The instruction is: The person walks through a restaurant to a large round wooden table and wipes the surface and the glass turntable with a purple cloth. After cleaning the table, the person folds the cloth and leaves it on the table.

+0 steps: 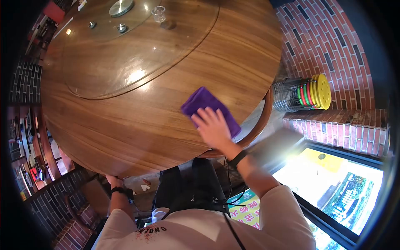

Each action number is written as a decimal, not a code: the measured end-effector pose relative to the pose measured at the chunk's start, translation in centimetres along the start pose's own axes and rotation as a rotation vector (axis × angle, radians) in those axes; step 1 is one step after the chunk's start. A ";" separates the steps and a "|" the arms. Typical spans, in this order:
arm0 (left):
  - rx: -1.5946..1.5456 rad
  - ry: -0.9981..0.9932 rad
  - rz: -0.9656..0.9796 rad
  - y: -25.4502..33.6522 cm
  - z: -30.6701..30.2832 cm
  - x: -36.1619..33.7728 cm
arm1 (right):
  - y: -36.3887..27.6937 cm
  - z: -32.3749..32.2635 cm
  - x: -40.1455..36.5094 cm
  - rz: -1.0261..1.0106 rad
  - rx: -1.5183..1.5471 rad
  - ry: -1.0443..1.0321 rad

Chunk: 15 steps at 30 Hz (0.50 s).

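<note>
My right hand [214, 129] lies on a folded purple cloth [212, 102], with its fingers stretched out and slightly apart on top. The cloth rests on the round wooden table [137, 129], close to its right edge. Low at the table's near left edge is my left hand [115, 181]. Its fingers are partly hidden by the rim, so their grip does not show. Both wrists wear black bands.
A round glass turntable [125, 62] covers the table's middle, bearing a small clear cup [158, 14], a metal disc [121, 7] and small metal pieces. A curved wooden chair back [263, 121] stands by the right edge. Beyond are stacked stools [321, 91] and a brick wall [329, 41].
</note>
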<state>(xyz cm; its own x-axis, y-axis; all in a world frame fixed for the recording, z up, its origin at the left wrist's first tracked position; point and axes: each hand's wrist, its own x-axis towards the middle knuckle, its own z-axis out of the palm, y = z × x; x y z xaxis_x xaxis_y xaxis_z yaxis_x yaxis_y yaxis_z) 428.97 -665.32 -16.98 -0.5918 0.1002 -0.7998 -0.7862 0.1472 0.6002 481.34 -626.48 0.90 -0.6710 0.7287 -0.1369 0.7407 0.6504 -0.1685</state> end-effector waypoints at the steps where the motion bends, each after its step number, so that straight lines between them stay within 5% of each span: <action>1: -0.001 -0.005 0.023 -0.5 -0.2 0.3 | 1.9 -0.3 0.9 0.044 -0.047 0.005; 7: -0.064 0.011 0.079 -0.2 3.0 -3.7 | 6.7 0.0 6.3 0.267 -0.089 0.168; 10: -0.097 0.153 0.172 -0.4 3.1 -3.6 | 1.7 0.4 6.6 0.290 -0.119 0.074; 15: -0.109 0.237 0.137 -0.8 3.3 -3.5 | -11.6 1.9 2.9 -0.041 0.015 -0.076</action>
<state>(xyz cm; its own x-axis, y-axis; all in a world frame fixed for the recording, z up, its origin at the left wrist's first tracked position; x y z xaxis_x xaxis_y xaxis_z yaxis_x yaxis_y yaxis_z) 432.25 -662.57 -14.72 -0.7084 -0.1231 -0.6950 -0.7033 0.0405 0.7097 470.71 -632.33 0.61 -0.7017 0.6828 -0.2035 0.7124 0.6757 -0.1896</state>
